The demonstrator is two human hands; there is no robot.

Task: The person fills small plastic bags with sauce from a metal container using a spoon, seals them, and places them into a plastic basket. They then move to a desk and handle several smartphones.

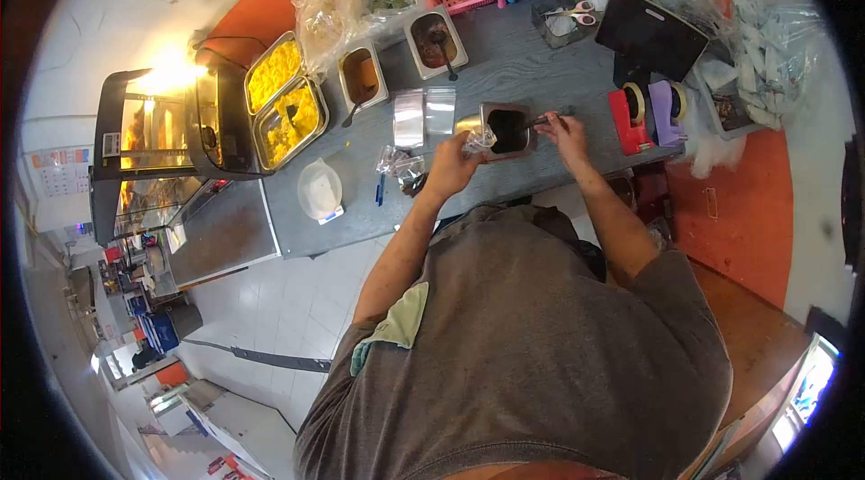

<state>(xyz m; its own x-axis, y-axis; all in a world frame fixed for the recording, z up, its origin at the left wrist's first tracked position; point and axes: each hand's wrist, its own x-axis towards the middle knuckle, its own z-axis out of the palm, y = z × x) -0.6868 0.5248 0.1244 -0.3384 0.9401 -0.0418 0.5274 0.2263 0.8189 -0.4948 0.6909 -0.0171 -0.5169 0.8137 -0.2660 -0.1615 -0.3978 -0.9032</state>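
Note:
My left hand (452, 164) is closed on a small clear plastic bag (480, 139), held at the left rim of a metal container (509, 131) with dark contents. At the container's right side, my right hand (566, 139) grips the dark handle of a spoon (543, 119), whose far end reaches over the container. Flat clear bags (440, 110) and a silvery stack of bags (408, 118) lie behind my left hand. Small filled bags (411, 172) and a blue pen (380, 190) are on the grey table left of that hand.
Metal pans of sauce (362, 75) (436, 43) and yellow food (291, 124) stand at the back left, near a lit display case (162, 133). A round plastic tub (320, 190) sits front left. Tape dispensers (633, 119) and a tablet (652, 35) are at right.

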